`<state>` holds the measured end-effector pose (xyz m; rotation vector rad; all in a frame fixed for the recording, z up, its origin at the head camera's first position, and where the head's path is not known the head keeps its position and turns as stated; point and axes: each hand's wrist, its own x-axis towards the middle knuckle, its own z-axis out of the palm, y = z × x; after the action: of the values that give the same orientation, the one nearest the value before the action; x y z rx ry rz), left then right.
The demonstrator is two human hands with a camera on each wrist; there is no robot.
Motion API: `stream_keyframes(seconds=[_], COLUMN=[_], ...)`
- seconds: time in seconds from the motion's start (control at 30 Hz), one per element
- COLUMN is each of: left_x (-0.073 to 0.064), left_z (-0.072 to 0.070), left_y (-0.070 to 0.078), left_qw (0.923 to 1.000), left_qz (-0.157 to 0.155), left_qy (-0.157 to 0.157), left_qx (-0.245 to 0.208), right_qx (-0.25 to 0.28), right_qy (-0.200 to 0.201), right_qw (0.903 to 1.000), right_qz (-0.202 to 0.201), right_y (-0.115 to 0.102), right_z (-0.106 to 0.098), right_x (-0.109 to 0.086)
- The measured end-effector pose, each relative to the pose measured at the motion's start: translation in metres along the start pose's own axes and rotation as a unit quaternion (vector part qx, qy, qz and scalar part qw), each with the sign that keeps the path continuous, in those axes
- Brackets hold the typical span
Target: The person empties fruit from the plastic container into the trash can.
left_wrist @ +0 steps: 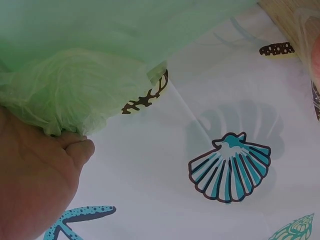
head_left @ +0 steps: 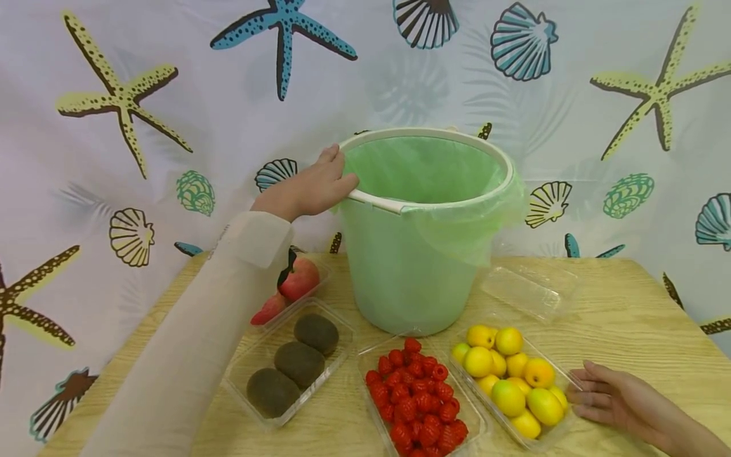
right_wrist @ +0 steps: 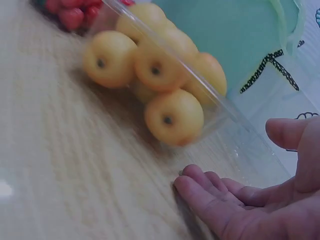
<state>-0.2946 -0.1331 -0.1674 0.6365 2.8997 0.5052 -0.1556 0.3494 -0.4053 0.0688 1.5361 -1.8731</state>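
My left hand (head_left: 320,187) grips the white rim (head_left: 508,168) of a light green trash can (head_left: 411,273) at its left side. In the left wrist view its fingers (left_wrist: 80,150) are against the bunched green bag (left_wrist: 75,95) that lines the can. My right hand (head_left: 622,406) is at the right end of a transparent tray holding round yellow fruits (head_left: 508,398). Its fingers (right_wrist: 200,195) are loosely extended with nothing between them, thumb apart, fingertips close to the tray's side.
A tray of raspberries (head_left: 417,400) lies front centre, left of the yellow fruits. Farther left are dark kiwi-like fruits (head_left: 299,364) in a tray and red apples (head_left: 301,279), partly behind my left sleeve. Another transparent tray (head_left: 525,292) lies right of the can. A shell-patterned cloth (head_left: 171,63) hangs behind.
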Motion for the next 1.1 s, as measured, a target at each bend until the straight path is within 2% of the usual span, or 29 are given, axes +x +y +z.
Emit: stream_keyframes(seconds=[0.17, 0.4, 0.57, 0.77, 1.0, 1.1], left_x=[0.000, -0.002, -0.001, 0.001, 0.001, 0.001], left_z=[-0.003, -0.006, -0.004, -0.001, -0.003, -0.002], left_y=[0.001, 0.001, 0.000, 0.001, 0.001, 0.002], left_qw=[1.0000, 0.9999, 0.9999, 0.9999, 0.9999, 0.9999], left_qz=[-0.001, -0.012, -0.011, -0.005, -0.011, -0.010], left_qy=[-0.002, -0.012, -0.006, -0.004, -0.010, -0.008], left_qx=[0.005, 0.001, 0.002, 0.008, -0.007, -0.007], right_qx=[0.012, 0.016, 0.003, -0.001, -0.018, -0.019], right_qy=[0.006, -0.025, -0.014, -0.020, -0.038, -0.031], right_qw=[0.9996, 0.9985, 0.9984, 0.9976, 0.9982, 0.9986], right_qz=[0.027, 0.047, 0.054, 0.066, 0.044, 0.040], right_y=[0.012, 0.021, 0.023, 0.028, 0.026, 0.024], right_z=[0.015, 0.037, 0.046, 0.056, 0.069, 0.070], right_x=[-0.011, -0.016, -0.016, -0.022, -0.022, -0.024])
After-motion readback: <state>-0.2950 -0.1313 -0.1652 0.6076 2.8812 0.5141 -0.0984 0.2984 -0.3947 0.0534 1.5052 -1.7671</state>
